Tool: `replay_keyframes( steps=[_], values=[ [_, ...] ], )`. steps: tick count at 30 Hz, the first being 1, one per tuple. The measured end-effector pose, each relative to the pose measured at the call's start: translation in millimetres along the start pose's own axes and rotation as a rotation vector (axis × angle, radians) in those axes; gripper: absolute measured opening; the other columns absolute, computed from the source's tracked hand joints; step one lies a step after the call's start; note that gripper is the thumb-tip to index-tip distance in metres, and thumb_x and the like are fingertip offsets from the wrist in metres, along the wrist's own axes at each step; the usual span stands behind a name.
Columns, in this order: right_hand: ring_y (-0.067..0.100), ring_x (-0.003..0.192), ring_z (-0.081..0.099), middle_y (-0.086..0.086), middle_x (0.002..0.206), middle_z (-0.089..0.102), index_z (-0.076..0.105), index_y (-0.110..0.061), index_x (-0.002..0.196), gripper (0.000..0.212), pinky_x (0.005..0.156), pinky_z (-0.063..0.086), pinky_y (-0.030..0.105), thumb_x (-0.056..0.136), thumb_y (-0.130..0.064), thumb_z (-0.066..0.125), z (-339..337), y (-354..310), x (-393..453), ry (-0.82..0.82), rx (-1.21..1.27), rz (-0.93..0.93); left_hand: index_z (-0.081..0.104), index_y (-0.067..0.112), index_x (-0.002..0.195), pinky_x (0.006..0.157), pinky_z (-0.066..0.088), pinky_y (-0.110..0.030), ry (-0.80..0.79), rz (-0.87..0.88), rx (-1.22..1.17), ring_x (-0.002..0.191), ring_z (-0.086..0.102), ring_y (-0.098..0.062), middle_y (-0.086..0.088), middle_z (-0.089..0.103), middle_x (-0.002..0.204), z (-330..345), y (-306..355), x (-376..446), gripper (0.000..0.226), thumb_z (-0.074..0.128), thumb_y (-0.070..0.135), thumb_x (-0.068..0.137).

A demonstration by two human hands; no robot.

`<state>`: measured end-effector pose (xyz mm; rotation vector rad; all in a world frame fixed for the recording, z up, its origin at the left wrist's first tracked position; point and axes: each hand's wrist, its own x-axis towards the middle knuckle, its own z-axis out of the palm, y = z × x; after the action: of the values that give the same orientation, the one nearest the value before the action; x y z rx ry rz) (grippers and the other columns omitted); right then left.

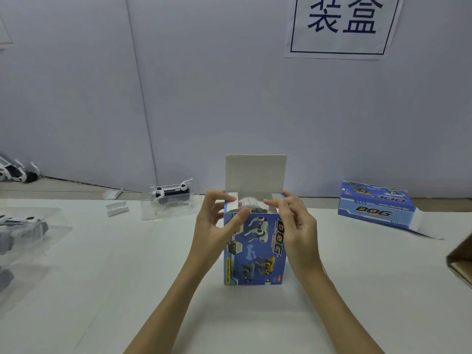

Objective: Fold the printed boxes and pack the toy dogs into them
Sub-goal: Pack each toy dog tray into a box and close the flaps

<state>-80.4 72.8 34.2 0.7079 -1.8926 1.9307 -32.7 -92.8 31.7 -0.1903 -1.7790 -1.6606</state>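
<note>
A blue printed box (258,251) stands upright on the white table, its top lid flap (255,172) raised. Inside the open top I glimpse a toy dog in clear packaging (251,203). My left hand (217,221) grips the box's left upper edge, fingers pressing the left side flap inward and thumb on the front face. My right hand (293,223) grips the right upper edge, fingers pressing the right side flap inward. Another toy dog (171,194) sits in a clear tray behind and to the left.
A flattened blue printed box (375,204) lies at the right rear. More toy dogs in clear trays (23,226) lie at the left edge, and another dog (15,172) at the far left. Two small white plastic pieces (116,203) lie near the wall. A brown carton corner (459,261) juts in at right.
</note>
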Motion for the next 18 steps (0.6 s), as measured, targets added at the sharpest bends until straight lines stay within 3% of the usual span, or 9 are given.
replay_keyframes(
  steps=[4, 7, 10, 13, 15, 18],
  values=[
    [0.017, 0.139, 0.053, -0.023, 0.137, 0.058, 0.077, -0.049, 0.090, 0.043, 0.099, 0.053, 0.062, 0.105, -0.015, 0.055, 1.1, -4.2, 2.9, -0.008, 0.100, 0.060, 0.061, 0.041, 0.085, 0.084, 0.062, -0.048, -0.008, -0.009, 0.049, 0.116, 0.066, 0.001, 0.037, 0.058, 0.131, -8.2, 2.6, 6.1, 0.025, 0.073, 0.062, 0.077],
    [0.026, 0.122, 0.065, -0.016, 0.132, 0.065, 0.074, -0.045, 0.104, 0.029, 0.088, 0.060, 0.050, 0.094, -0.024, 0.056, 1.8, -7.5, 1.9, -0.017, 0.208, 0.098, 0.060, 0.034, 0.082, 0.072, 0.061, -0.029, -0.015, 0.032, 0.049, 0.116, 0.065, 0.004, 0.039, 0.057, 0.132, -9.2, 5.0, 9.3, 0.026, 0.067, 0.059, 0.082],
    [0.023, 0.121, 0.065, -0.013, 0.130, 0.066, 0.064, -0.039, 0.121, 0.037, 0.089, 0.059, 0.047, 0.091, -0.019, 0.052, -1.1, -9.6, 3.7, -0.026, 0.241, 0.077, 0.054, 0.015, 0.089, 0.067, 0.059, -0.022, -0.028, 0.064, 0.021, 0.113, 0.066, 0.005, 0.039, 0.059, 0.129, -6.4, 4.3, 10.1, 0.030, 0.066, 0.042, 0.086],
    [0.032, 0.104, 0.072, -0.014, 0.121, 0.068, 0.070, -0.048, 0.106, 0.035, 0.071, 0.064, 0.039, 0.094, -0.024, 0.048, -2.7, -8.8, 4.4, -0.087, 0.231, 0.092, 0.059, 0.020, 0.091, 0.074, 0.060, -0.026, -0.043, -0.011, -0.080, 0.123, 0.064, -0.009, 0.025, 0.060, 0.135, -1.3, 0.2, 7.9, 0.004, 0.060, 0.023, 0.090],
    [0.024, 0.117, 0.066, -0.014, 0.125, 0.065, 0.074, -0.049, 0.099, 0.039, 0.084, 0.061, 0.050, 0.095, -0.025, 0.043, -3.1, -8.0, 4.9, -0.095, 0.145, 0.053, 0.068, 0.026, 0.096, 0.077, 0.061, -0.030, -0.044, 0.001, -0.058, 0.129, 0.059, -0.014, 0.019, 0.055, 0.138, 2.4, 2.3, 5.6, 0.018, 0.051, 0.020, 0.094],
    [0.004, 0.128, 0.053, -0.014, 0.128, 0.056, 0.078, -0.031, 0.095, 0.039, 0.096, 0.054, 0.059, 0.097, -0.027, 0.039, -4.1, -4.6, 4.4, -0.089, 0.061, 0.014, 0.075, 0.020, 0.094, 0.077, 0.059, -0.021, -0.053, 0.066, 0.028, 0.126, 0.053, 0.005, 0.019, 0.051, 0.133, 4.2, 7.1, 4.2, 0.032, 0.042, 0.018, 0.098]
  ],
)
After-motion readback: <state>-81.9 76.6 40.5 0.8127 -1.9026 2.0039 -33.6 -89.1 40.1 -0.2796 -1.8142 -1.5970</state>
